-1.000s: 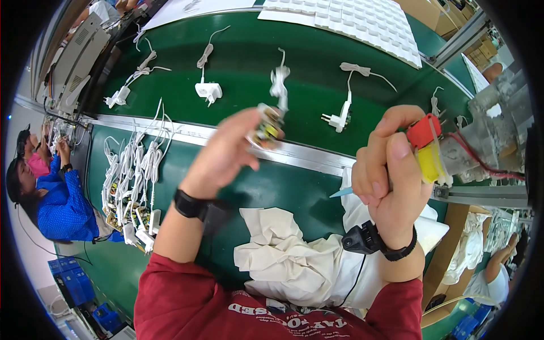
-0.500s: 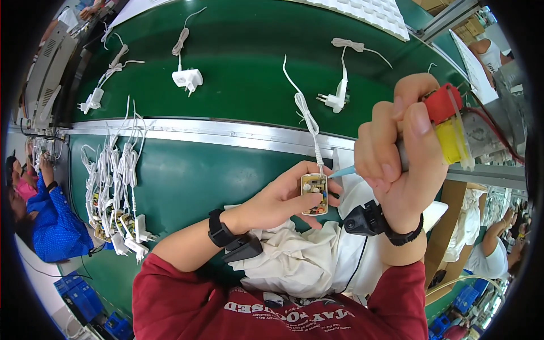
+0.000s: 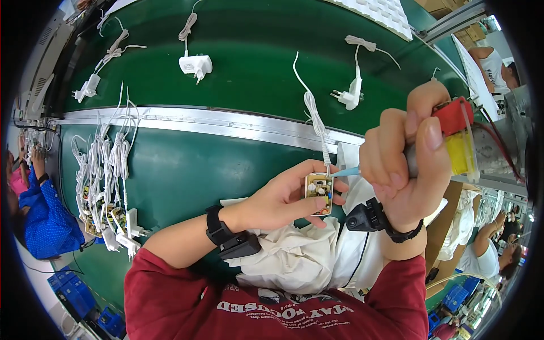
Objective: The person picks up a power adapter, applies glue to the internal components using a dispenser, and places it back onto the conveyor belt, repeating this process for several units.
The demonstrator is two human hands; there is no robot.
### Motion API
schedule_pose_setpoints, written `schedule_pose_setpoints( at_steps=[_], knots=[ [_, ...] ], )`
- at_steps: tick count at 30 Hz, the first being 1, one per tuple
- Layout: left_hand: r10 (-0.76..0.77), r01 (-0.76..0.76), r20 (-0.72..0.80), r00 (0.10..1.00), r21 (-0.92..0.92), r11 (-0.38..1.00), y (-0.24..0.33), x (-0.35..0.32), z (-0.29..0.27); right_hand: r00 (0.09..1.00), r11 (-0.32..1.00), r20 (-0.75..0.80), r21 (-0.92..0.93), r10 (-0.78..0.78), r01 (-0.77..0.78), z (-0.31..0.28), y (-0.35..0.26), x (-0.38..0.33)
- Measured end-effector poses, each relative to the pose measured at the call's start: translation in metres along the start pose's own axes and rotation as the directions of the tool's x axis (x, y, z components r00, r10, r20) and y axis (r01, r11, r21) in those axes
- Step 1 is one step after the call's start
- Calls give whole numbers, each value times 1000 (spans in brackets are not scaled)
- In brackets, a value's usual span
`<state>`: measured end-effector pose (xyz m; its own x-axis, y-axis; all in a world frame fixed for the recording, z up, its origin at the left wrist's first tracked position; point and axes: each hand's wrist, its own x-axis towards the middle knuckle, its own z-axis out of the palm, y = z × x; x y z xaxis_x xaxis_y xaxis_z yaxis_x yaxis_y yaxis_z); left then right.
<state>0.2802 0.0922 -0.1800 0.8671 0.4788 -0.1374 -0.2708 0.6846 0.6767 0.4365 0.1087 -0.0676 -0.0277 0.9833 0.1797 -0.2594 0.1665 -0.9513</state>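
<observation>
My left hand (image 3: 283, 195) holds a small open power adapter (image 3: 319, 198), its thumb across the lower part of the exposed circuit board. The pale housing faces up, and a coiled white cable (image 3: 313, 113) runs from its far end over the metal rail. In my right hand (image 3: 405, 147) is a thick dispenser (image 3: 453, 130) with a red part, a yellow band and a blue tapered nozzle (image 3: 347, 172). The nozzle's tip is at the cable end of the adapter; whether it touches is too small to tell.
Several white plug adapters with cables, one of them a boxy adapter (image 3: 196, 65), lie on the green surface beyond the metal rail (image 3: 226, 120). At the left is a bundle of adapters (image 3: 116, 226) with exposed boards. White cloth (image 3: 289, 249) covers my lap. Co-workers sit at both sides.
The whole view has shifted slightly. Both hands keep their holds, and the nozzle tip stays at the cable end of the adapter.
</observation>
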Motion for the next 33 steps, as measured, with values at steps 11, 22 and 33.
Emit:
schedule_pose_setpoints(
  at_steps=[11, 22, 33],
  knots=[
    [4, -4, -2, 1000, 9, 1000, -3, 9, 0, 996, 994, 82, -104, -18, 27, -13, 5, 0],
    [11, -12, -22, 1000, -21, 1000, -13, 12, -12, 994, 994, 105, -108, -4, 15, -17, 11, 2],
    [81, -93, -96, 992, -129, 987, -7, 4, -42, 984, 999, 180, -30, 15, -9, -6, 32, -8]
  ],
)
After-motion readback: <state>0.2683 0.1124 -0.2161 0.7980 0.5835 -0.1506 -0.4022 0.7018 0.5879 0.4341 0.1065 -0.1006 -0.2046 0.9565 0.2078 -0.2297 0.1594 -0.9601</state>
